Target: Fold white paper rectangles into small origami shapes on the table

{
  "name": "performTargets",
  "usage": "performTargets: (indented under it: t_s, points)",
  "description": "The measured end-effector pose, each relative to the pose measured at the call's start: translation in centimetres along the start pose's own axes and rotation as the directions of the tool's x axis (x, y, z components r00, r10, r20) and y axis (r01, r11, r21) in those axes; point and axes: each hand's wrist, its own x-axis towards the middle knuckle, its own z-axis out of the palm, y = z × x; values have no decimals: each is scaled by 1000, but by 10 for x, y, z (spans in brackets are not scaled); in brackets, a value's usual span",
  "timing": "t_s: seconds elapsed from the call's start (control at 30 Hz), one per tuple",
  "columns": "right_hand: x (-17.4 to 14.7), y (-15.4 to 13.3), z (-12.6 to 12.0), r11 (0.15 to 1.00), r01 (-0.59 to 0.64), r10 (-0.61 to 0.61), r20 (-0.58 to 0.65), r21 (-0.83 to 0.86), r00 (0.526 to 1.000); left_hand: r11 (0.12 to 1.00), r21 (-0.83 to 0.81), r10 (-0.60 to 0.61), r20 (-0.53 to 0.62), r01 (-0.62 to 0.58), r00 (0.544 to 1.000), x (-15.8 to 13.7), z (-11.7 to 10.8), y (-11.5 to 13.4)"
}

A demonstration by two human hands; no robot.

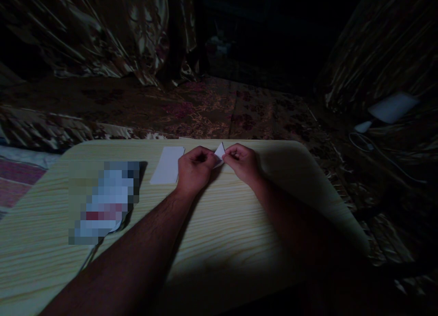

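Between my two hands is a small piece of white paper (221,150), with a pointed corner standing up above the fingers. My left hand (195,170) is closed and pinches its left side. The fingertips of my right hand (242,161) pinch the paper's right edge. Part of the paper is hidden behind the fingers, so its full shape cannot be made out. Just left of my left hand, a stack of white paper (167,164) lies flat on the table.
The pale wood-grain table (219,229) has rounded far corners. A blurred-out object (107,202) lies at its left, with a cable running toward me. Beyond stand a patterned cloth-covered seat (205,106) and draped curtains (137,28). A white device (393,107) with a cord is at right.
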Motion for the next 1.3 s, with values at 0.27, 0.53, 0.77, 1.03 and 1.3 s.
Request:
performTargets:
  t_s: [0.27, 0.53, 0.77, 1.03, 1.3]
  points:
    - [-3, 1, 1, 998, 29, -29, -10, -54, 1000, 1000, 23, -2, -21, 2, 1000, 0, 0, 0]
    - [-2, 6, 1, 993, 40, -43, -18, -110, 999, 996, -34, -77, 9, 78, 997, -1, 1, 0]
    - [-1, 7, 1, 996, 31, -30, 13, -80, 999, 992, -74, -98, 52, 102, 994, 0, 0, 1]
    - [-2, 7, 1, 996, -46, 50, 54, -74, 997, 985, -128, -111, 57, 118, 992, -1, 1, 4]
    - [-2, 8, 1, 996, -69, 73, 99, -48, 992, 977, -155, -141, 56, 148, 988, 0, 1, 7]
